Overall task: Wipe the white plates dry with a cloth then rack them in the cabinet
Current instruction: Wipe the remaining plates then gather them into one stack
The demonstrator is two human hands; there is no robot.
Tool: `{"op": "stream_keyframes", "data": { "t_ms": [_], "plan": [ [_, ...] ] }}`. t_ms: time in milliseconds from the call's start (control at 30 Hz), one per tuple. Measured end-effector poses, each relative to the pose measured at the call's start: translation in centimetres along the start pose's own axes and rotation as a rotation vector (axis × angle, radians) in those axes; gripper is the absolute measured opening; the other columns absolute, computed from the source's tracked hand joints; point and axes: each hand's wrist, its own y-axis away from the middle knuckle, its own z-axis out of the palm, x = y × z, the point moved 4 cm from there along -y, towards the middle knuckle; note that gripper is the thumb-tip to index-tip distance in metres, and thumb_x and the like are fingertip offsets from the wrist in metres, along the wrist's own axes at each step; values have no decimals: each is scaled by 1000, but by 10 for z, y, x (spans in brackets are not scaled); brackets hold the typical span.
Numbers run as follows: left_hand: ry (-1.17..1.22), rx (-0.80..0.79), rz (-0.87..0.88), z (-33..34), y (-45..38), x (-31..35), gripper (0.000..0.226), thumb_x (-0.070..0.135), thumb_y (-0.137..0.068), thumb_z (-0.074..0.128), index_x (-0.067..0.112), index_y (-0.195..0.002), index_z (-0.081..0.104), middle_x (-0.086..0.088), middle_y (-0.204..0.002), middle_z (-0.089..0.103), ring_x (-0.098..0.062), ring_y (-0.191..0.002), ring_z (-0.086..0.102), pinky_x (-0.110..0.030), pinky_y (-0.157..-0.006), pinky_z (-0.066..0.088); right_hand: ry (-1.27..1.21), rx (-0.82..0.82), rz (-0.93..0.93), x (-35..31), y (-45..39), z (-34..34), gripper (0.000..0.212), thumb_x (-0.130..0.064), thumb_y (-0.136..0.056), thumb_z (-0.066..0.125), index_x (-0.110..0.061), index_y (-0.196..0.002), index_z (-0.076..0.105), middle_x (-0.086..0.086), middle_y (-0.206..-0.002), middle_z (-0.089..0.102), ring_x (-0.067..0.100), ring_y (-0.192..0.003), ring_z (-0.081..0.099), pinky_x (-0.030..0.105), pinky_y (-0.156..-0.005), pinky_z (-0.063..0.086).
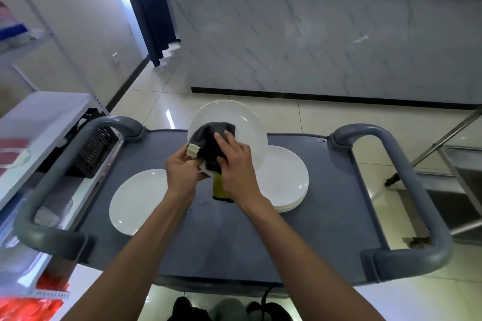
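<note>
White plate (234, 117) tilted, gripped at near rim by left hand (182, 172); right hand (236, 164) presses cloth (211, 141) on it.

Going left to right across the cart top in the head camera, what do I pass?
Left cart handle → single white plate lying flat → left hand → dark cloth on the held plate → right hand → stack of white plates → right cart handle.

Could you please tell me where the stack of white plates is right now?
In the head view, the stack of plates sits on the grey cart, right of centre, just beyond the right hand and beneath the edge of the held plate.
</note>
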Motion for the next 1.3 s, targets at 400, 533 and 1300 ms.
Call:
{"op": "stream_keyframes", "data": {
  "t_ms": [400, 533, 1300],
  "plan": [
    [-8, -77, -77, -1, 9, -2, 35, -9, -93, 58, 8, -122, 69, -14, -106, 76, -38, -89, 73, -47, -69, 62, 96, 80, -117, -14, -38, -7, 58, -2, -96, 58, -19, -150, 47, 8, -156, 43, 32, -121, 43, 40, -107, 37],
    [29, -59, -87, -6, 13, -7, 40, -10, -91, 58, 6, -126, 67, -13, -105, 76, -36, -85, 73, -42, -63, 60, 124, 110, -64, 2, -50, -19, 58, -3, -95, 58, -20, -149, 48, 8, -155, 44, 32, -123, 43, 39, -108, 35],
    [31, 144, 112, -22, -10, 1, 49, -8, -95, 56, 15, -138, 60, 1, -108, 75, -20, -92, 71, -40, -75, 63, -310, 80, 346, 30, 17, -9, 71, -8, -89, 67, -23, -152, 40, -4, -148, 48, 13, -133, 44, 29, -114, 36]
  ]
}}
